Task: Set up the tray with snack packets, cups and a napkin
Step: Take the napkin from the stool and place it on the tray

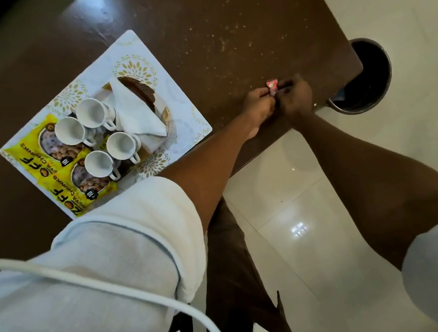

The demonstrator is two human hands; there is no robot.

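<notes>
- We noted a rectangular white tray (182, 131) with gold leaf medallions lying flat on the dark brown glossy bench (215, 20); the bench top was flecked with pale crumbs.
- Two yellow glossy snack packets (34, 151) lay side by side along the tray's near-left edge.
- Four white ceramic cups (90, 113) with handles stood upright in a tight cluster, partly overlapping the packets.
- A white folded napkin (135, 113), soft and creased into a triangle, rested on a round plate (154, 145) just beside the cups.
- Our left hand (256, 103) and right hand (295, 96) met over the bench's near-right corner, well apart from the tray, both forearms extended and sleeves rolled above the elbow.
- Both grips pinched a small pink-red wrapper (272, 84) between fingertips, one on each side; its contents were too small to tell.
- A round dark bin (367, 98) stood on the pale glossy tiled floor (293, 211) just beyond that bench corner.
</notes>
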